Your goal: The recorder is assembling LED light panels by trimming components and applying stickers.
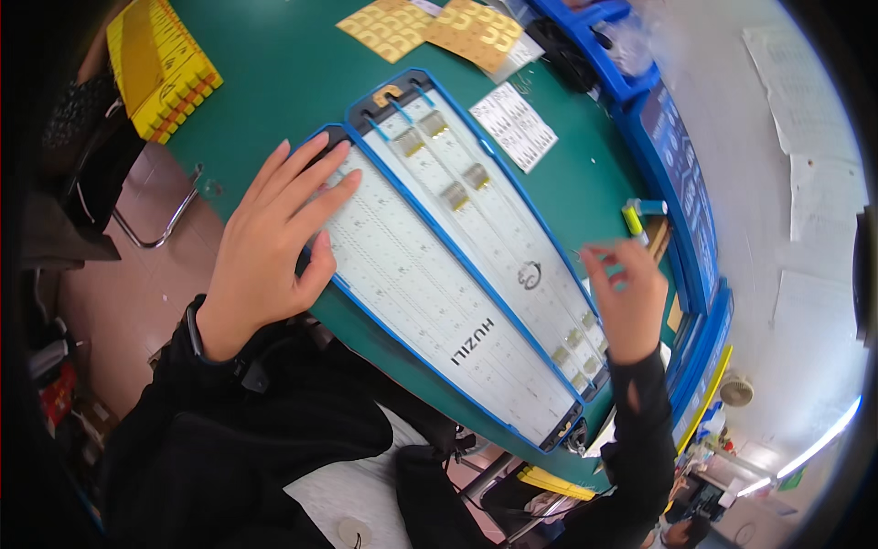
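Note:
A long, flat, blue-edged case lies open on the table, its two halves side by side. My left hand rests with spread fingers on the upper end of the left white panel, which carries rows of fine marks. Over the right edge of the right panel hovers my right hand, thumb and forefinger pinched together. Whatever sits in that pinch is too small and blurred to make out. Small shiny square pieces stand in pairs along the right panel, and several more cluster at its lower end.
Gold patterned packets and a white card with black prints lie beyond the case on the green table. A yellow stack stands far left. Along the right run a blue tray and a yellow-green capped marker.

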A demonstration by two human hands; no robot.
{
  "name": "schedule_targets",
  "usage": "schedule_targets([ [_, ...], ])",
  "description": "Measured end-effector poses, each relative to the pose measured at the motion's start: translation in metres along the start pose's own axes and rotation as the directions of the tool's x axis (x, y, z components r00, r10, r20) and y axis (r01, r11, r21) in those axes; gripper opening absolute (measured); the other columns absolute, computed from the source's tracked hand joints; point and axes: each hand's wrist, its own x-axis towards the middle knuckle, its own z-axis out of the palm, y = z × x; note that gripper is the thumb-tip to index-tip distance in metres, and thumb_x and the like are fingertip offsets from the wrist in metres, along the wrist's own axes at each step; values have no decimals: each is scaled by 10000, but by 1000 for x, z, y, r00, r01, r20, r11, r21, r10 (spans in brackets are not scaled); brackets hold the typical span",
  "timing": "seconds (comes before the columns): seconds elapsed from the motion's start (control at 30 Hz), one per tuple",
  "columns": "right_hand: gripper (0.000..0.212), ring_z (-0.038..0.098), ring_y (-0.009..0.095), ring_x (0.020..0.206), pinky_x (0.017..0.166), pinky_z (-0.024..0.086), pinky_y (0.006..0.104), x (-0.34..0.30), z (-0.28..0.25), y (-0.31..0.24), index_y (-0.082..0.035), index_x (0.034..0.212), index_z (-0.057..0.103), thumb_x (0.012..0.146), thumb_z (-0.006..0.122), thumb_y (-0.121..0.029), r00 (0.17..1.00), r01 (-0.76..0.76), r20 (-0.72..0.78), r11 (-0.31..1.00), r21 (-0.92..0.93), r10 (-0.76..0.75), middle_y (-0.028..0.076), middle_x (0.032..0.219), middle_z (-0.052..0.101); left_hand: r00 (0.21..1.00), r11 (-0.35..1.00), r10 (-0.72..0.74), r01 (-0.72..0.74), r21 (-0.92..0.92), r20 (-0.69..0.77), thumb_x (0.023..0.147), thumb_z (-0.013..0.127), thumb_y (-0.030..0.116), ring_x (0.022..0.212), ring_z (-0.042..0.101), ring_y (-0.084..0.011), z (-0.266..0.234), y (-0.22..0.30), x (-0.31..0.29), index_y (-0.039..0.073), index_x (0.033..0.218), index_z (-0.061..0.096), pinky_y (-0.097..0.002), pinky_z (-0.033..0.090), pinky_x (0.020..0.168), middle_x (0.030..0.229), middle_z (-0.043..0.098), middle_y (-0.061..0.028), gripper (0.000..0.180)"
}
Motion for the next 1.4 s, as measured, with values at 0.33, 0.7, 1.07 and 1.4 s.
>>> schedule_targets([
  [0.33, 113, 659, 226, 730, 653, 515, 319, 3, 11, 46, 8, 874, 712, 812, 724, -85, 978, -136, 182, 976, 171, 104, 122, 810, 695, 998, 999, -50, 49, 12, 49, 739, 449, -35, 1384, 398, -360, 6, 20, -3, -15, 1367, 492, -470, 258, 1172, 1455, 465, -194, 630],
  [0.7, 171, 628, 297, 921, 793, 502, 376, 4, 11, 59, -35, 1000, 688, 833, 698, -73, 999, -35, 32, 983, 178, 30, 126, 996, 660, 998, 999, -52, 52, 2, 28, 756, 382, -37, 1422, 336, -363, 18, 23, -4, -27, 1353, 498, -479, 200, 1189, 1489, 409, -218, 609],
  [1.07, 68, 625, 275, 817, 707, 487, 363, -25, -8, 49, -45, 903, 632, 873, 665, -96, 1000, -2, 27, 997, -71, 4, 98, 877, 605, 998, 999, -29, 30, 19, -58, 753, 359, -59, 1399, 380, -360, 28, 23, -4, -16, 1315, 540, -479, 208, 1188, 1448, 473, -202, 592],
  [1.4, 127, 651, 226, 784, 673, 505, 356, -6, 6, 52, -68, 805, 712, 809, 741, -191, 986, -145, 96, 984, 104, 135, 61, 830, 661, 997, 999, -52, 51, -12, -51, 758, 353, -92, 1409, 367, -364, 30, 26, -2, -11, 1331, 519, -476, 196, 1195, 1438, 478, -217, 602],
])
